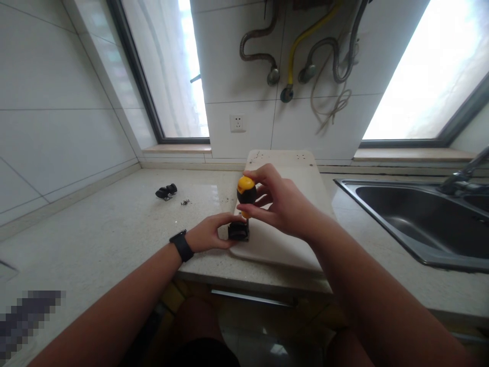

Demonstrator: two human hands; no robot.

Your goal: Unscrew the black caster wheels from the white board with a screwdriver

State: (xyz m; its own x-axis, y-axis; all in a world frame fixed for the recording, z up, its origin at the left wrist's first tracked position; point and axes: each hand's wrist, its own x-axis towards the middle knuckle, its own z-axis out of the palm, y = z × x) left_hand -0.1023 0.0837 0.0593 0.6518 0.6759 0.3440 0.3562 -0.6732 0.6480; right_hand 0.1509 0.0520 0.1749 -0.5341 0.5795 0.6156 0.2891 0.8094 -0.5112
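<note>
My right hand [273,196] grips a stubby screwdriver [246,189] by its black and yellow handle, thumb and fingers closed round it. The screwdriver stands upright, its shaft pointing down at the edge of a black caster wheel [239,232]. My left hand [212,232], with a black watch on the wrist, pinches that caster against the near left corner of a pale board [284,239]. The screwdriver's tip and any screw under it are too small to make out. On the counter to the left lie more black casters [166,191] and a small pile of screws [185,202].
The board lies flat on a speckled stone counter [114,229], with small holes at its far corners. A steel sink [405,214] is set into the counter on the right. Pipes [292,56] and a power socket [237,123] are on the tiled wall between two windows.
</note>
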